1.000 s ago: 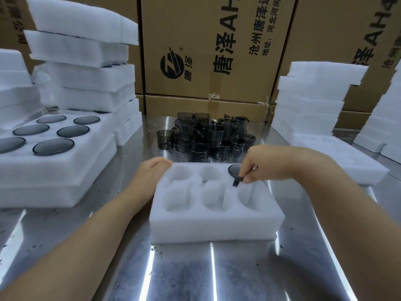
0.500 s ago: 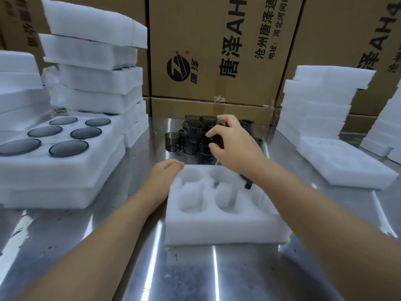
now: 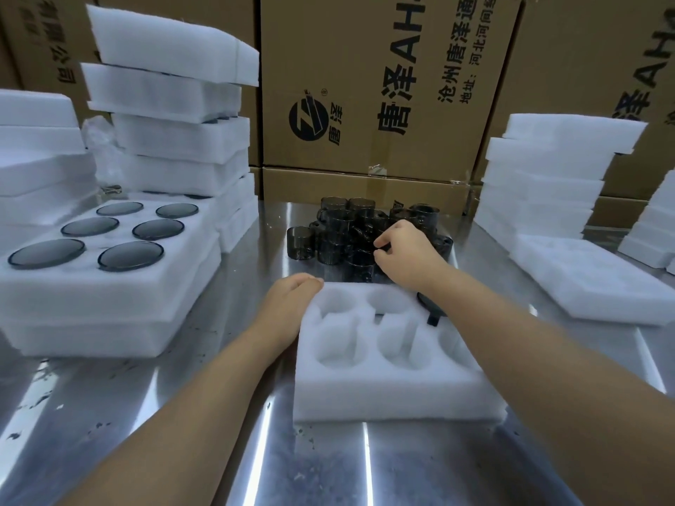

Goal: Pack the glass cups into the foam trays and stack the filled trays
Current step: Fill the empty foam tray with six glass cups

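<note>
A white foam tray (image 3: 387, 388) with several round pockets lies in front of me on the steel table. One dark glass cup (image 3: 431, 308) sits in its far right pocket, partly hidden by my right wrist. My left hand (image 3: 292, 304) rests on the tray's far left corner with relaxed fingers. Behind the tray stands a cluster of smoky glass cups (image 3: 347, 231). My right hand (image 3: 405, 250) reaches into that cluster, its fingers curled round a cup there.
A filled foam tray (image 3: 109, 286) with several cups lies on a stack at the left, taller foam stacks (image 3: 175, 104) behind it. Empty foam trays (image 3: 548, 177) are piled at the right, one flat tray (image 3: 591, 283) beside them. Cardboard boxes (image 3: 383, 85) wall the back.
My right hand left a cup in the tray's far right pocket, moved back to the cup cluster and closed its fingers on another cup. My left hand stayed on the tray corner.
</note>
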